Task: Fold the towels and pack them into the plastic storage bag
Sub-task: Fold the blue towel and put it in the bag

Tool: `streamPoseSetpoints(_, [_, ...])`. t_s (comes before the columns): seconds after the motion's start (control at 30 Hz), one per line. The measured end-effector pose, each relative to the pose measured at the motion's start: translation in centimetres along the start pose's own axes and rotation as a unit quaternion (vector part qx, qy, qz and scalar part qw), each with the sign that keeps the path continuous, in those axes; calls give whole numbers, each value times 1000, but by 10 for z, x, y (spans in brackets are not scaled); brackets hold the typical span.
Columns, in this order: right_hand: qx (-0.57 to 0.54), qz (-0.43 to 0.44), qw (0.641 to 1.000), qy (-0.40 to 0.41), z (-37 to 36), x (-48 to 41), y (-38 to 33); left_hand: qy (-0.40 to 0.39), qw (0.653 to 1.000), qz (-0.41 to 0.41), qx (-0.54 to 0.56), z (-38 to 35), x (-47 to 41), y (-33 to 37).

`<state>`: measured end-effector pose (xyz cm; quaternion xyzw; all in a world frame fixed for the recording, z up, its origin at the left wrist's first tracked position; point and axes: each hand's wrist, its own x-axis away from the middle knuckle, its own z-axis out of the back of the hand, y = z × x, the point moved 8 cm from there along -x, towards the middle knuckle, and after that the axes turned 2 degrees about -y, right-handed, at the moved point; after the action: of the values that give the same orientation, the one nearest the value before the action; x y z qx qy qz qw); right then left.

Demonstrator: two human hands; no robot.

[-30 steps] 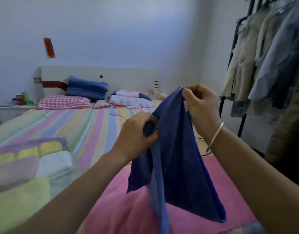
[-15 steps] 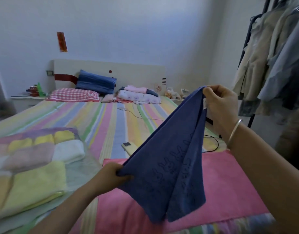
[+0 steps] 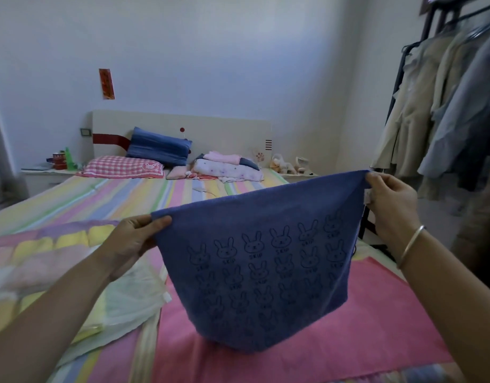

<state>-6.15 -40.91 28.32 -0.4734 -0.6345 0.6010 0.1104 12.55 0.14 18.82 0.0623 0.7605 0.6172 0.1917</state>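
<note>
Item: blue terry towel printed with rows of dark rabbit heads (image 3: 263,261), held spread in the air at the centre of the view, above a pink towel laid flat on the bed (image 3: 362,335). Top edge runs taut and slanted, higher toward 3 o'clock; lower edge sags and reaches the pink towel near 6 o'clock.

Left hand (image 3: 133,241): at 9 o'clock of the blue towel, thumb and fingers pinching its upper left corner, thumb on the near face, fingers curled behind.

Right hand (image 3: 390,205): at 2 o'clock, fingers pressed together, pinching the upper right corner; a small white label shows just below the grip. Thin metal bangle (image 3: 409,246) on that wrist.

Clear plastic storage bag (image 3: 127,299): lying on the bed at 8 o'clock, partly under the left forearm, mouth crumpled beside the pink towel. Folded pastel towels, yellow, pink and purple (image 3: 56,244), show through it.

Bed with a rainbow-striped sheet (image 3: 114,197): fills the middle of the view. At 12 o'clock, against the headboard: red-checked pillow (image 3: 122,166), blue pillow (image 3: 158,146), heap of folded pale clothes (image 3: 227,167).

Black clothes rack with hanging garments (image 3: 445,106): at 2 o'clock, beside the bed.
</note>
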Motion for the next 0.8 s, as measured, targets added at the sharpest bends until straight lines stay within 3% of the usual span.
streamPoseSetpoints(0.13, [15,13,1000,-6,11,-21,3,-63,996,-17,-68,-14,-19,41])
streamPoseSetpoints(0.33, [49,-28,998,-12,3,-60,53,-17,975,14,-222,-20,-83,40])
streamPoseSetpoints(0.53, [61,-128,990,2,-14,-100,136,50,984,70,-153,-10,-150,-16])
streamPoseSetpoints(0.7, [-37,-88,995,-4,-42,-119,90,81,987,-62,-127,-9,-190,35])
streamPoseSetpoints(0.8, [-89,-73,993,-33,-47,-102,69,76,989,-92,-91,-11,-180,52])
